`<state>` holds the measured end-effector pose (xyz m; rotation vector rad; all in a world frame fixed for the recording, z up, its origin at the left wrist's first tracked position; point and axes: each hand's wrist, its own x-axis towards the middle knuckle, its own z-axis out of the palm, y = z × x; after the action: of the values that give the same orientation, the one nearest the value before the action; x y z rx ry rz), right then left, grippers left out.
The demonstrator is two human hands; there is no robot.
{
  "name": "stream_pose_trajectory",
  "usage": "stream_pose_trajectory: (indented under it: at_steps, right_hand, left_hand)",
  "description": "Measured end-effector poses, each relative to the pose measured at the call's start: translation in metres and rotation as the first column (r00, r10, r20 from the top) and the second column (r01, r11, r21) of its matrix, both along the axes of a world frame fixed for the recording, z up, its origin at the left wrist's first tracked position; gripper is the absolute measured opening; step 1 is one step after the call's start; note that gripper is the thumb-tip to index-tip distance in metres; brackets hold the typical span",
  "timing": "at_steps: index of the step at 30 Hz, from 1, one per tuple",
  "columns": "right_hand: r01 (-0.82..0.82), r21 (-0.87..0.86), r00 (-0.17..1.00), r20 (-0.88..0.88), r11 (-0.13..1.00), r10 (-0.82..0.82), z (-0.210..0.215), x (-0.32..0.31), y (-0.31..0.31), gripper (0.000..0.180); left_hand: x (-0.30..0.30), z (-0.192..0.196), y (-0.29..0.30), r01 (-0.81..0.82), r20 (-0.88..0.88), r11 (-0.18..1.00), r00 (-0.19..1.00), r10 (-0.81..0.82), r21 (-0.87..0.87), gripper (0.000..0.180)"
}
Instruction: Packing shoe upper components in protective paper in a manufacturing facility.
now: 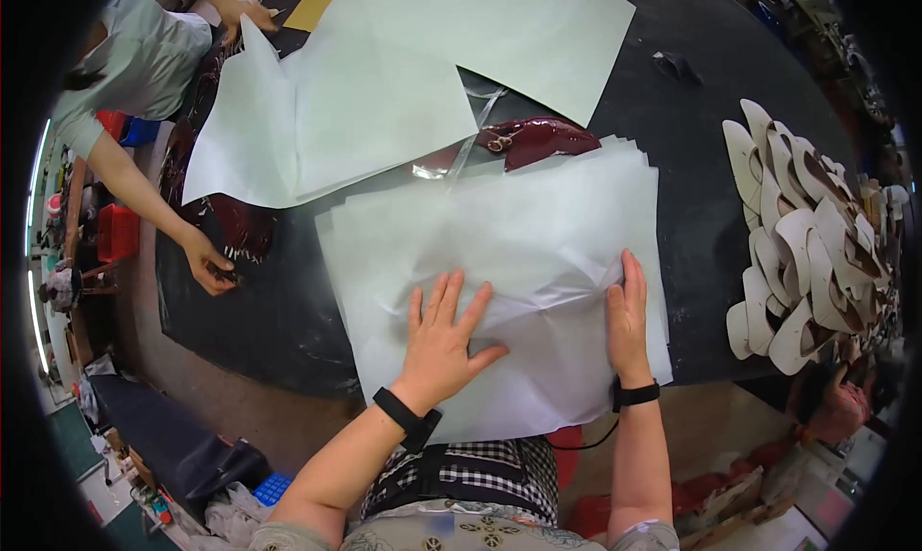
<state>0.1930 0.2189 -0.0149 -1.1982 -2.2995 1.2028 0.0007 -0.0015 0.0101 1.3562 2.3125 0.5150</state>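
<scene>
A stack of pale, silvery sheets [519,215] lies in front of me on the dark table, its upper edges slightly fanned. Spread flat on the top sheet is my left hand [447,335], fingers apart and nothing held. My right hand [629,325] rests at the sheet's right side, its fingers straight and close together with the thumb beside them. Creases run across the top sheet between both hands. Past the stack's far edge lies a glossy dark red piece [552,140] with a small ring-like metal fitting, partly covered by sheets.
Larger pale sheets [384,90] cover the far table [711,167]. At left, a co-worker's hand [209,263] is by dark red strips [240,227]; their other hand [245,15] is near a sheet corner. Cream shoe-shaped pieces [802,234] pile up at right.
</scene>
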Motion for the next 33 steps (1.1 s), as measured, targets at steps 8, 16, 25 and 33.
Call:
stream_pose_trajectory:
  at_steps: [8, 16, 25, 33]
  right_hand:
    - [0.172, -0.281, 0.979, -0.060, 0.944, -0.196, 0.031, 0.007, 0.030, 0.063]
    - [-0.015, -0.083, 0.964, -0.264, 0.996, -0.007, 0.106, -0.127, 0.073, 0.053]
    - [-0.430, 0.071, 0.891, -0.130, 0.900, 0.435, 0.050, -0.231, 0.060, 0.049]
    - [-0.464, 0.492, 0.886, 0.281, 0.737, 0.370, 0.020, -0.230, 0.087, 0.048]
  left_hand:
    - [-0.006, 0.022, 0.004, -0.015, -0.009, 1.000, 1.000, 0.015, 0.025, 0.094]
    - [0.031, 0.008, 0.059, 0.306, 0.013, 0.919, 0.948, -0.319, 0.248, 0.069]
    - [0.035, -0.016, 0.053, 0.355, -0.042, 0.913, 0.934, -0.354, 0.200, 0.052]
    - [0.035, -0.016, 0.053, 0.341, -0.001, 0.914, 0.937, -0.349, 0.218, 0.055]
